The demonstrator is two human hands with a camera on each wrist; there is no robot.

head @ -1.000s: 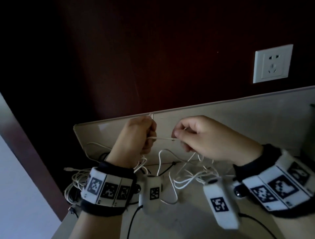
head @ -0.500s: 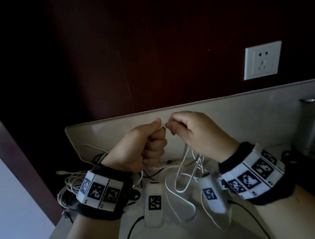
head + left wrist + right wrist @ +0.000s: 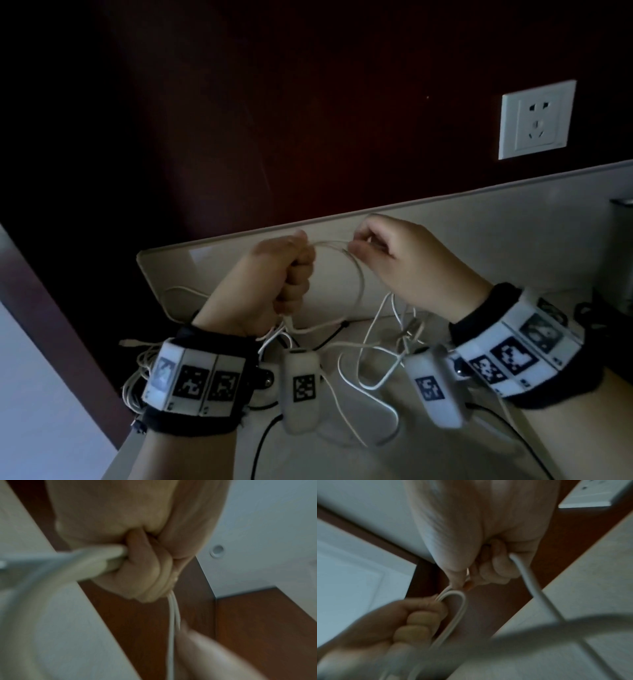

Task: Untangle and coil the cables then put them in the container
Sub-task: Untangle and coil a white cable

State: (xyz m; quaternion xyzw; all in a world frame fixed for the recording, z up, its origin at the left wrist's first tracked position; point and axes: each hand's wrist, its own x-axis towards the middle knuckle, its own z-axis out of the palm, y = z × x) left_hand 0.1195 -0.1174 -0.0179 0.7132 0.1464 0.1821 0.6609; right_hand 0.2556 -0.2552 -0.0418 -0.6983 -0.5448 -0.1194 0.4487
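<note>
Both hands (image 3: 342, 267) on white cable (image 3: 358, 284)

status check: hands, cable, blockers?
Left hand fisted on white cable loops. Right hand pinches same cable, grip at loop top. Loose tangle on table below, not coiled.

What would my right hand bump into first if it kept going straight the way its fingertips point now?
Most likely your left hand. The right hand pinches the white cable with fingertips aimed leftward at that fist, and only a short span of cable lies between them. Depth is unclear, so it might pass just behind.
</note>
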